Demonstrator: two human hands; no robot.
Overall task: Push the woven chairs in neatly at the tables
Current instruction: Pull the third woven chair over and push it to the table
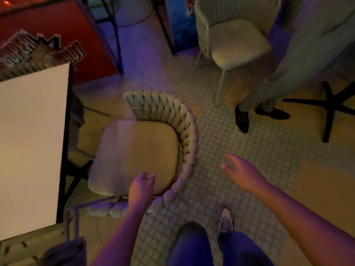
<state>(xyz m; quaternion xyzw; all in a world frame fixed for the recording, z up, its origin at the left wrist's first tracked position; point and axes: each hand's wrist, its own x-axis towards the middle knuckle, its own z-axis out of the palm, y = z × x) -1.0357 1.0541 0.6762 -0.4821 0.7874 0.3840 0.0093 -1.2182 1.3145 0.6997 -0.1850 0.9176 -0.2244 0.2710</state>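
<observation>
A pale woven chair (138,150) with a braided curved backrest stands in the middle of the floor, its seat cushion facing the white table (32,146) at the left. The seat's front edge lies close to the table's dark rim. My left hand (141,186) hovers over the near corner of the seat, just inside the braided back, fingers apart and holding nothing. My right hand (242,169) is open above the tiled floor, to the right of the backrest and apart from it.
A second pale chair (234,41) stands at the upper right. A person in light trousers and dark shoes (242,120) stands beside it. A black star-shaped table base (330,106) is at the right. A red wall and dark metal legs lie at the top left.
</observation>
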